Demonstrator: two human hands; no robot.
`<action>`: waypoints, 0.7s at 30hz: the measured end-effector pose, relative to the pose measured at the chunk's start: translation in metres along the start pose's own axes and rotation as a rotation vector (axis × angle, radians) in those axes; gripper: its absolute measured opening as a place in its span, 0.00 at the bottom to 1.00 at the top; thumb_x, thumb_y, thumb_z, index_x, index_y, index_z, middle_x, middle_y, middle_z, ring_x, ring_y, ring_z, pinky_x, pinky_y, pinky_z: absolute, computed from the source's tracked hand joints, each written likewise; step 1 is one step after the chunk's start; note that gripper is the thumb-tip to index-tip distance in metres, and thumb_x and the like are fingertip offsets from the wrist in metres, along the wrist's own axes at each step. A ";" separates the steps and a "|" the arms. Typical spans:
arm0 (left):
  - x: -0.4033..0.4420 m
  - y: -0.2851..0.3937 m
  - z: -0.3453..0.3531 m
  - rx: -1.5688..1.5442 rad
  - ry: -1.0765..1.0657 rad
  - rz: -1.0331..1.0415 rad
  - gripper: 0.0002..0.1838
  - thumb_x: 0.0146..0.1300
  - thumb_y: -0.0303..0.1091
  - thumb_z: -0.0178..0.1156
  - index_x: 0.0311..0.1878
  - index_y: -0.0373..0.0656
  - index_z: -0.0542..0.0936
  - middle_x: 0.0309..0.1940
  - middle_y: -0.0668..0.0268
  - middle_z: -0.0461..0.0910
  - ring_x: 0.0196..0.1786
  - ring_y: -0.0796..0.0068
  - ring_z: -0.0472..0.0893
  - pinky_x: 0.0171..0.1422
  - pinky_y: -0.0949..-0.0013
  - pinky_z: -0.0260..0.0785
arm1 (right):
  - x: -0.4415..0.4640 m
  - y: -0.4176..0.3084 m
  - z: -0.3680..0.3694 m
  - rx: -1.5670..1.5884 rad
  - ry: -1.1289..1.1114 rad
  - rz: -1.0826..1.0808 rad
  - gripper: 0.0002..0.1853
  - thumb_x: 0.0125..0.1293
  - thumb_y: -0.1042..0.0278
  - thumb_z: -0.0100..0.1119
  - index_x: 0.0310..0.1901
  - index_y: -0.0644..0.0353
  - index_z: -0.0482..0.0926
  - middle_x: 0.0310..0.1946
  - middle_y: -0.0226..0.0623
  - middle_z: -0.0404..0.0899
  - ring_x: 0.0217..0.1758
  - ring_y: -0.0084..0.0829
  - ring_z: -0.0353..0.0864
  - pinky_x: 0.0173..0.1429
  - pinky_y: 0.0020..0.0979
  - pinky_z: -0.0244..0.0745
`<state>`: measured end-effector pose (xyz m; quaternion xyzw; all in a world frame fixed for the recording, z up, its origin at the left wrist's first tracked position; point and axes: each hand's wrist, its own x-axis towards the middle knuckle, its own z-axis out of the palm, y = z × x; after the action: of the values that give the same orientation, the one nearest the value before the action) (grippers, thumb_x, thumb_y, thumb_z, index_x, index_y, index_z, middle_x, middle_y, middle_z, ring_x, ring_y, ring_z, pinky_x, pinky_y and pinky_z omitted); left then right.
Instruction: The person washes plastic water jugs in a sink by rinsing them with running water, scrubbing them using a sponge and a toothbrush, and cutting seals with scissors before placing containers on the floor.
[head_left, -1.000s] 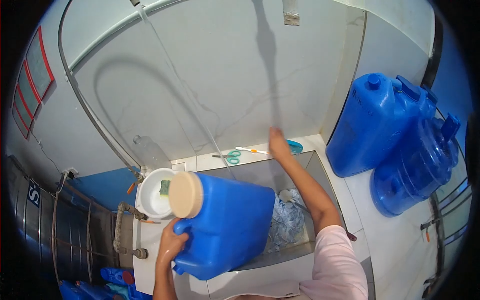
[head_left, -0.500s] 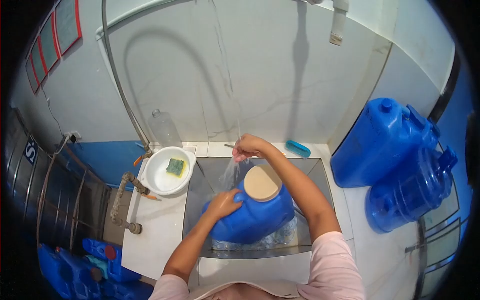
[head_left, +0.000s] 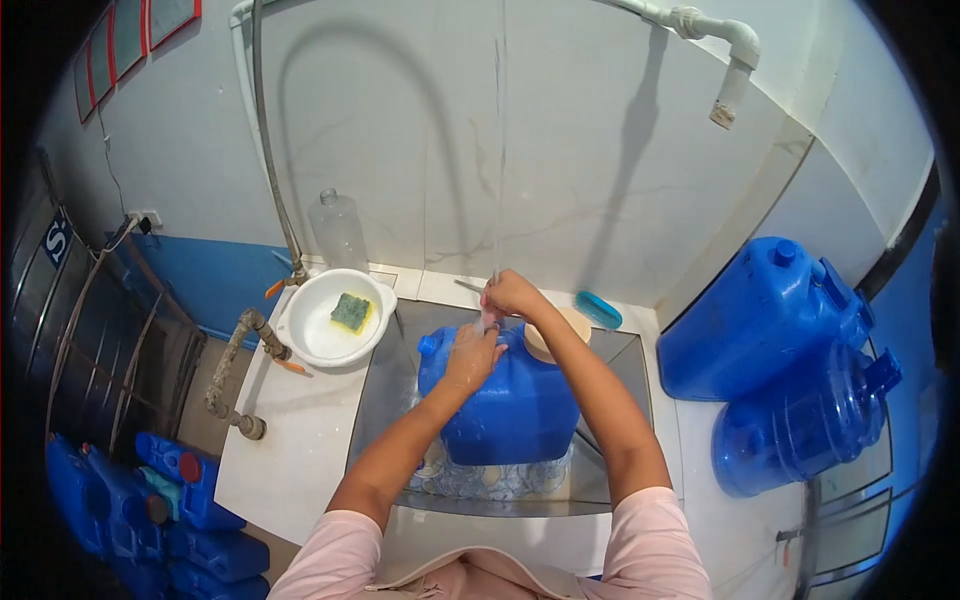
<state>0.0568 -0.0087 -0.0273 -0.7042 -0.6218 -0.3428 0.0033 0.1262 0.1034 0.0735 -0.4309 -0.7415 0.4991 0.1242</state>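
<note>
A blue jug with a cream lid stands in the sink, on a heap of wet, pale blue-patterned material. My left hand rests at the jug's top near its handle; what its fingers grip is hard to make out. Just above it, my right hand is closed in the falling water, close to the left hand. Whether anything lies within the right fingers is hidden. My right forearm covers part of the lid.
A white basin with a green-yellow sponge sits left of the sink, a clear bottle behind it. A teal brush lies on the back ledge. Large blue containers stand right; more jugs lie lower left.
The jug has gone down into the sink and turned, its lid now at the right. Both hands have come together over its top, under the water. The view has shifted.
</note>
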 end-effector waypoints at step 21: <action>-0.053 0.039 -0.061 -0.316 -0.277 0.095 0.15 0.53 0.32 0.53 0.44 0.36 0.75 0.41 0.50 0.75 0.46 0.49 0.74 0.51 0.54 0.67 | -0.135 0.049 0.044 -0.577 0.101 -0.361 0.25 0.65 0.46 0.43 0.35 0.63 0.78 0.29 0.52 0.78 0.37 0.50 0.77 0.44 0.44 0.68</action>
<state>0.0624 -0.0902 0.0098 -0.7650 -0.5209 -0.3353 -0.1763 0.2047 -0.0212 0.0447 -0.3342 -0.9093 0.2168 0.1201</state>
